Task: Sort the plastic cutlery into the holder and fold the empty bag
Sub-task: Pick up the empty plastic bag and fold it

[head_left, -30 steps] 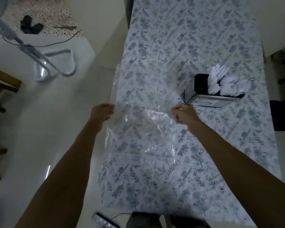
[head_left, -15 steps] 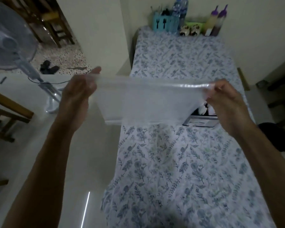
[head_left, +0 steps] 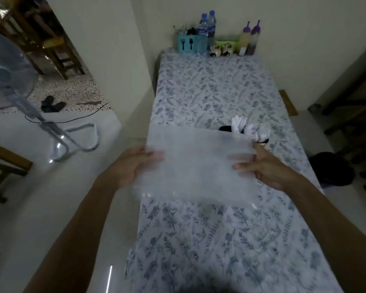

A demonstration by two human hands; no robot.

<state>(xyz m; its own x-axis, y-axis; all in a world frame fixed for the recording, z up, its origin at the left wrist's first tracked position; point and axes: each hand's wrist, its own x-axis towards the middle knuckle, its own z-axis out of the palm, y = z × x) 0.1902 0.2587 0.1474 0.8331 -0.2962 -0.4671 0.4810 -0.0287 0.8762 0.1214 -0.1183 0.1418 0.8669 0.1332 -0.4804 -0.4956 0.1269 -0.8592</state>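
Note:
The empty clear plastic bag point(head_left: 199, 163) is stretched flat and doubled over, held in the air above the table's floral cloth point(head_left: 209, 240). My left hand point(head_left: 133, 166) grips its left edge, fingers over the film. My right hand point(head_left: 266, 166) grips its right edge, thumb on top. Behind the bag stands the dark cutlery holder point(head_left: 226, 129), mostly hidden by the film. White plastic cutlery point(head_left: 249, 129) sticks up out of it.
At the table's far end stand a teal utensil caddy point(head_left: 189, 44), water bottles point(head_left: 207, 26), small jars and two purple-capped bottles point(head_left: 251, 39). A standing fan point(head_left: 13, 85) is on the floor to the left. Wooden chairs sit left and right.
The bag was lifted off the table, held up stretched between both hands, and is now lower and flatter in front of the holder. The view has tilted up to the far wall.

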